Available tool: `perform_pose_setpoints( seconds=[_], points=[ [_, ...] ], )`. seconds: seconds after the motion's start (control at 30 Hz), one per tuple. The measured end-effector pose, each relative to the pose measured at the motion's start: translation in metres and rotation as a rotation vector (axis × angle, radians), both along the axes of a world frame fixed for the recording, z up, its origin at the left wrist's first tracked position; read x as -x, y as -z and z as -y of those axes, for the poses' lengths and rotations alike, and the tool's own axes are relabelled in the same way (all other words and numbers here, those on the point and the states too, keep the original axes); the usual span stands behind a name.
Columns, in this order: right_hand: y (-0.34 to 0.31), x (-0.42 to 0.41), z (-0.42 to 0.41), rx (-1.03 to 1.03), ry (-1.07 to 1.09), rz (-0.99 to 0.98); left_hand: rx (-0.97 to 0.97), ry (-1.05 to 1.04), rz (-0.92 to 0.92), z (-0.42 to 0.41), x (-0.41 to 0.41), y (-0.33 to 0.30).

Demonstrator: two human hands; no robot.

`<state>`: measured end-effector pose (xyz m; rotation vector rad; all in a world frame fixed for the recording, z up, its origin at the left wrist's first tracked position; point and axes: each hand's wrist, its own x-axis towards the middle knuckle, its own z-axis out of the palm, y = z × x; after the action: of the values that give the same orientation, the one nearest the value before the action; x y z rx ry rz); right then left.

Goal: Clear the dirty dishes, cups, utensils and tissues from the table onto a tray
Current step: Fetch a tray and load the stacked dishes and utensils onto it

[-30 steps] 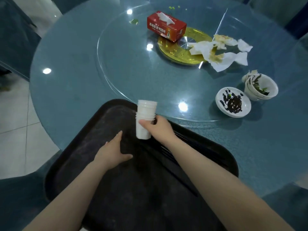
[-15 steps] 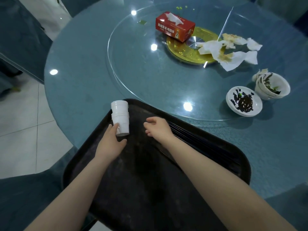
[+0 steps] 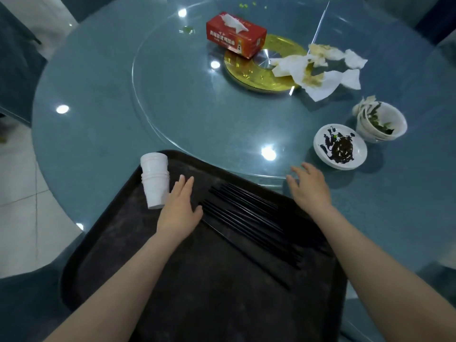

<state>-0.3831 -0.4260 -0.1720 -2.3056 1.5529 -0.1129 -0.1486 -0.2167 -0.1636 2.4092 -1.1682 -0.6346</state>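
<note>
Both forearms reach up from the lower frame; left hand [image 3: 179, 211] and right hand [image 3: 310, 188] spread flat, fingers relaxed.

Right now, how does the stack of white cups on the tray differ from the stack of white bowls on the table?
The stack of cups stands on the black tray, at its far left corner; the stack of bowls sits on the table, off the tray. The cups are tall and narrow, the bowls wide and low. The cups' outsides look clean; the top bowl holds green scraps. Both are white and nested.
</note>
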Motion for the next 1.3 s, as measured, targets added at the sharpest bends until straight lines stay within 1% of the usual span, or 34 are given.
perform_pose_setpoints(
  seconds=[0.1,0.17,0.23,0.37,0.5,0.57,0.63,0.7,0.73,0.77,0.83,0.9,0.97,1.1,1.2,1.3],
  points=[
    [0.012,0.006,-0.006,-0.041,-0.095,-0.135,-0.178,0.002,-0.078,0.004,0.009,0.015],
    [0.013,0.001,-0.01,-0.035,-0.087,-0.175,-0.292,0.026,-0.02,0.001,0.014,0.027],
    [0.012,-0.007,-0.011,-0.018,-0.087,-0.222,-0.307,0.05,0.062,-0.001,0.015,0.035],
    [0.007,-0.021,-0.019,-0.021,-0.134,-0.269,-0.3,0.059,0.069,0.002,0.013,0.038],
    [0.008,-0.035,-0.03,-0.036,-0.189,-0.229,-0.319,0.099,0.121,0.002,0.012,0.036],
    [0.007,-0.038,-0.032,-0.072,-0.181,-0.13,-0.332,0.124,0.153,0.002,0.011,0.034],
    [0.005,-0.039,-0.033,-0.146,-0.142,0.044,-0.346,0.141,0.174,0.002,0.01,0.031],
    [0.001,-0.035,-0.033,-0.231,-0.028,0.315,-0.352,0.146,0.169,0.003,0.009,0.028],
    [-0.002,-0.03,-0.034,-0.238,0.079,0.461,-0.355,0.148,0.16,0.003,0.009,0.026],
    [-0.004,-0.025,-0.033,-0.216,0.224,0.587,-0.36,0.149,0.153,0.003,0.009,0.025],
    [-0.007,-0.011,-0.023,-0.168,0.568,0.762,-0.362,0.153,0.14,0.004,0.007,0.023],
    [-0.008,0.002,-0.005,-0.246,0.828,0.874,-0.361,0.159,0.13,0.005,0.006,0.021],
    [-0.011,0.009,0.011,-0.36,0.93,0.902,-0.365,0.17,0.127,0.004,0.004,0.019],
    [-0.009,0.011,0.032,-0.502,1.05,0.947,-0.369,0.173,0.108,0.003,0.003,0.017],
    [-0.007,0.011,0.036,-0.556,1.025,0.881,-0.371,0.165,0.079,0.004,0.003,0.015],
    [-0.009,0.013,0.03,-0.629,1.002,0.879,-0.367,0.153,0.034,0.001,0.004,0.012]
  ],
)
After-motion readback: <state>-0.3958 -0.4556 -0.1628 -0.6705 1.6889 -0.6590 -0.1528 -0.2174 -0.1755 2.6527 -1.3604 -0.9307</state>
